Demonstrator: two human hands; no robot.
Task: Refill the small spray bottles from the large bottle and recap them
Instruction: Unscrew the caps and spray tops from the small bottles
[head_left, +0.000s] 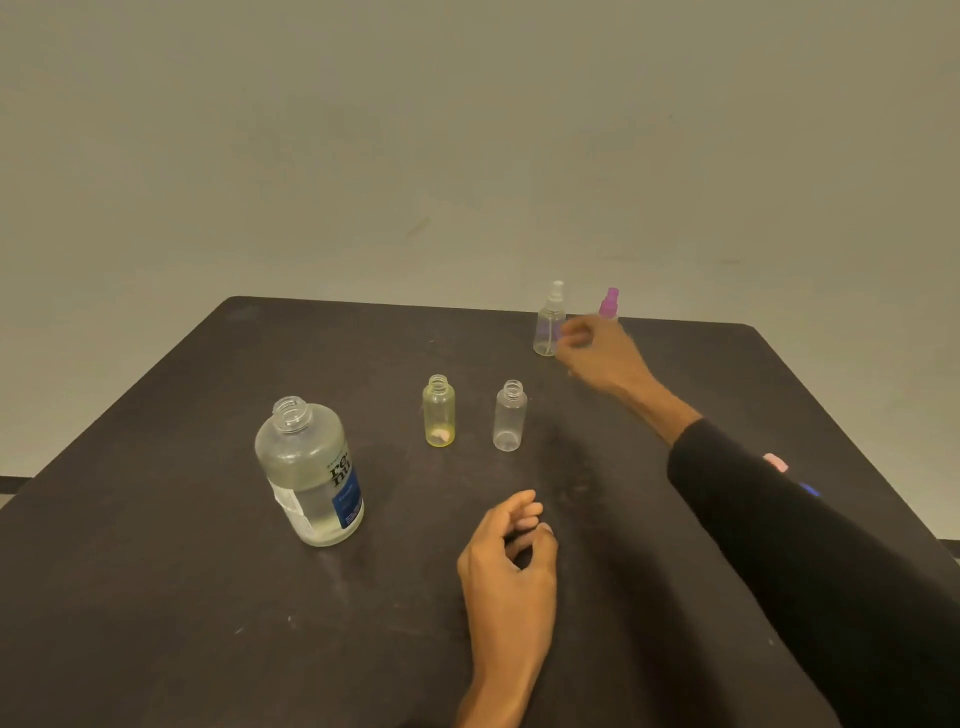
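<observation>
Pink-capped bottle (609, 304) mostly behind blurred right hand (597, 358)

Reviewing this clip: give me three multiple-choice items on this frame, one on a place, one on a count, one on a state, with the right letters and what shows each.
1. Where does the large bottle stand on the table?
A. left of the two uncapped small bottles
B. at the far edge beside the pink-topped bottle
C. under the right hand

2. How many small bottles carry a spray top?
A. none
B. two
C. four

3. What state is the large bottle's neck in?
A. capped
B. open, no cap
C. covered by a hand

Answers:
1 A: it stands left of the yellow bottle and the clear uncapped bottle.
2 B: only the clear spray bottle and the pink-topped bottle have tops.
3 B: its bare threads show.
</observation>
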